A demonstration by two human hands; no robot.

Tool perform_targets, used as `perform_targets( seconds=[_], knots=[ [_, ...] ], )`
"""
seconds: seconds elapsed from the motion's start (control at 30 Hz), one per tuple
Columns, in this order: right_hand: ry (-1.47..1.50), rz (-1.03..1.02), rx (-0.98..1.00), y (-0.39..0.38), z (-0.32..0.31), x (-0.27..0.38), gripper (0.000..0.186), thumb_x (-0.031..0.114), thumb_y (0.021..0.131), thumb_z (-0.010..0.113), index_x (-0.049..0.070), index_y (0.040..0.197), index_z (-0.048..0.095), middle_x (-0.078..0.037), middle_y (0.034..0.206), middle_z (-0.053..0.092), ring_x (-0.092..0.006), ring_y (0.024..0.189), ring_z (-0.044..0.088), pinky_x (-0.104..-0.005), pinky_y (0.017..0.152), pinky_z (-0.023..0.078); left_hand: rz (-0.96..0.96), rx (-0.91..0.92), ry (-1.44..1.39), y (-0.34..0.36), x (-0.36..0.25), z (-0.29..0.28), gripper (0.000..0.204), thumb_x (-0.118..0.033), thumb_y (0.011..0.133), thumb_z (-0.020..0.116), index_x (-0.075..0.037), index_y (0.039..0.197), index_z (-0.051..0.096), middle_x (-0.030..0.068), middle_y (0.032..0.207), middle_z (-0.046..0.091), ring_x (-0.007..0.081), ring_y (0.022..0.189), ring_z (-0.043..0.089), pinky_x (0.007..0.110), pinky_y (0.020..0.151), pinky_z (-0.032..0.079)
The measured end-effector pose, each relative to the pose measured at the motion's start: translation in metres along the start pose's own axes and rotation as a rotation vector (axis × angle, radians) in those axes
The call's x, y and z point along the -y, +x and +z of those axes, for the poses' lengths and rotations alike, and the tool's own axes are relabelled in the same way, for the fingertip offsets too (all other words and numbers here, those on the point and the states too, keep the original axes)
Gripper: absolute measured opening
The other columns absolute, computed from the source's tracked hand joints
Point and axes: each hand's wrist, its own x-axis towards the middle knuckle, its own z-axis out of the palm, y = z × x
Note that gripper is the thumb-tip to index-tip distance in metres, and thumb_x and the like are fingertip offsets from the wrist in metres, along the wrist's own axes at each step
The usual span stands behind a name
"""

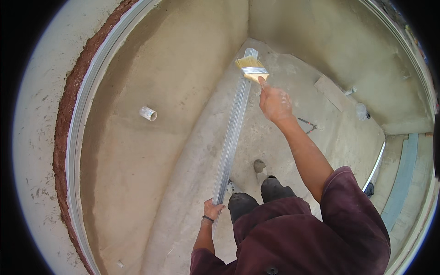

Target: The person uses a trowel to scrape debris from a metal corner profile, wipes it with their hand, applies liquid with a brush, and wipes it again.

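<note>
Silvery metal makes up the long, straight bar (233, 123) that slants across the middle of the view, its far end above the pale floor (293, 73) and its near end by the person's left side. The left hand (212, 210) is wrapped around the bar near that lower end, thumb across the face, a dark band on the wrist. The right hand (276, 103) has its fingers curled around the handle of a wide brush (253, 70) — index finger stretched along it — and the arm reaches well forward. The brush, with pale bristles and a shiny metal band, lies across the bar's far end in this view; whether the bristles touch the metal is hard to tell from above. A short white pipe stub (148, 113) juts from the wall on the left — well apart from both hands.
</note>
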Motion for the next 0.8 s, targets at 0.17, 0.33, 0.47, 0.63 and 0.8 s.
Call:
perform_targets(
  seconds=[0.17,0.33,0.47,0.63,0.8],
  knots=[
    [0.033,-0.21,0.394,-0.166,0.003,0.046,0.055,0.019,0.093,0.058,0.029,0.148,0.056,-0.021,0.08,0.059,-0.0401,0.066,0.066,-0.0545,0.066,0.055,0.018,0.048,-0.05,-0.006,-0.004,0.011,0.023,-0.017,0.068,0.078,0.001,0.072,0.065,0.0075,0.061,0.062,0.0181,0.053,0.061,0.036,0.053,0.05],
    [-0.092,-0.168,0.021,-0.051,-0.015,0.026,0.045,0.015,0.095,0.053,0.023,0.138,0.063,-0.025,0.08,0.065,-0.0431,0.071,0.067,-0.0511,0.068,0.055,0.016,0.137,-0.186,-0.02,-0.018,0.021,0.023,-0.017,0.069,0.078,0.001,0.073,0.065,0.0067,0.062,0.062,0.0179,0.055,0.062,0.036,0.055,0.05],
    [-0.334,-0.023,0.125,0.007,-0.084,0.06,0.044,0.014,0.095,0.051,0.021,0.138,0.063,-0.023,0.103,0.073,-0.0369,0.094,0.072,-0.0499,0.082,0.057,-0.017,0.117,-0.132,-0.034,-0.026,0.042,0.023,-0.019,0.071,0.079,0.0,0.078,0.067,0.0075,0.064,0.065,0.0165,0.055,0.062,0.033,0.052,0.05],
    [-0.439,-0.355,0.526,-0.134,-0.087,0.088,0.044,0.015,0.097,0.05,0.023,0.139,0.063,-0.021,0.089,0.071,-0.0388,0.085,0.071,-0.0521,0.077,0.056,0.113,-0.127,0.103,-0.037,-0.005,0.029,0.042,-0.033,0.07,0.078,-0.001,0.097,0.072,0.0238,0.084,0.073,0.0405,0.08,0.072,0.047,0.076,0.057],
    [-0.393,-0.263,0.304,-0.103,-0.096,0.071,0.041,0.018,0.1,0.051,0.022,0.137,0.064,-0.022,0.079,0.069,-0.0412,0.075,0.069,-0.052,0.071,0.055,0.086,-0.278,0.276,-0.076,-0.056,0.029,0.038,-0.037,0.074,0.071,-0.007,0.097,0.072,0.023,0.093,0.074,0.0439,0.089,0.07,0.052,0.082,0.056]
  ],
)
